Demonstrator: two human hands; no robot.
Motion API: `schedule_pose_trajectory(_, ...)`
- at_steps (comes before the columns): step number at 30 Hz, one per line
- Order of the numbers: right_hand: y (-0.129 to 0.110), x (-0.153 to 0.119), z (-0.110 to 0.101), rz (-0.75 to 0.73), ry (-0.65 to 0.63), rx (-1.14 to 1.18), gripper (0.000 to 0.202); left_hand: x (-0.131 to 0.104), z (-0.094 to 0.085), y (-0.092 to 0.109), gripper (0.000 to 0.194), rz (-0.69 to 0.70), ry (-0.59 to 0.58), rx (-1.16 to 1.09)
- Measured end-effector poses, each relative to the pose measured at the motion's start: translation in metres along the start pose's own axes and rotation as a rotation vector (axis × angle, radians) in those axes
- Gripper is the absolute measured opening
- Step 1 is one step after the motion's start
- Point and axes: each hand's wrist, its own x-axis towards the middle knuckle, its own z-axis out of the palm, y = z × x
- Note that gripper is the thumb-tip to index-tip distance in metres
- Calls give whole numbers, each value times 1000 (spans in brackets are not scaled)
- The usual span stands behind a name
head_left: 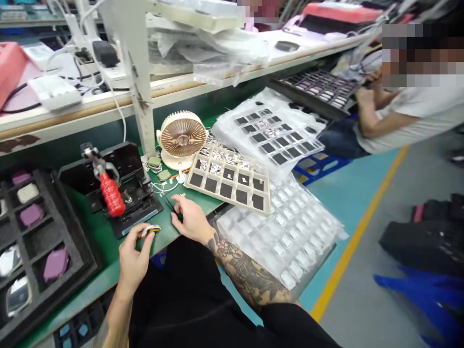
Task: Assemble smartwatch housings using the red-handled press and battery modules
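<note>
Near the front edge of the green bench, my left hand [135, 256] pinches a small, pale device part [151, 230] with a yellow strip, too small to name surely. My right hand [192, 220] is closed on dark tweezers [169, 205], their tips pointing away over the bench. The tweezers and the device part are apart. Just beyond my left hand stands a black clamp fixture [132, 212] with a red handle [111, 195]. A beige compartment tray [227, 193] of small metal pieces and dark pads lies beyond my right hand.
A small fan [183, 137] stands behind the beige tray. To the left, a black foam tray [81, 263] holds purple and white watch-like cases. Clear plastic trays [250, 237] overhang the bench on the right. A co-worker [402, 113] sits at the far right by another tray.
</note>
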Motion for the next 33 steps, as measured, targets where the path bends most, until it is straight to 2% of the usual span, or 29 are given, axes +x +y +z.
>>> schedule_pose_trajectory(5, -4, 5, -3, -38, -108, -141, 20, 3, 1, 9, 18, -57, -113, -52)
schedule_pose_trajectory(7, -6, 9, -10, -28, -129, -162, 21, 4, 1, 11, 19, -94, -140, -51)
schedule_pose_trajectory(9, -6, 11, -27, 14, -100, -168, 25, 3, 1, 11, 21, -115, -132, -35)
schedule_pose_trajectory(11, 2, 13, -56, 120, -27, -229, 23, 3, 0, 9, 24, -134, -110, -20)
schedule_pose_trajectory(14, 28, 15, -114, 312, 55, -403, 21, 2, -1, 6, 28, -162, -85, -3)
schedule_pose_trajectory(17, 64, 20, -168, 391, 1, -516, 22, 2, 0, 4, 38, -197, -41, 43)
schedule_pose_trajectory(19, 84, 29, -191, 386, -113, -562, 18, 1, 2, 5, 41, -192, -25, 68)
schedule_pose_trajectory(21, 100, 40, -199, 361, -245, -595, 14, 0, 4, 7, 35, -161, -22, 89)
schedule_pose_trajectory(25, 118, 60, -194, 321, -427, -640, 18, -1, 7, 15, 29, -143, -7, 99)
schedule_pose_trajectory(29, 126, 70, -191, 293, -500, -660, 19, 1, 6, 20, 28, -196, -9, 8)
schedule_pose_trajectory(33, 128, 68, -200, 261, -491, -692, 13, 2, 4, 25, 26, -246, -14, -97)
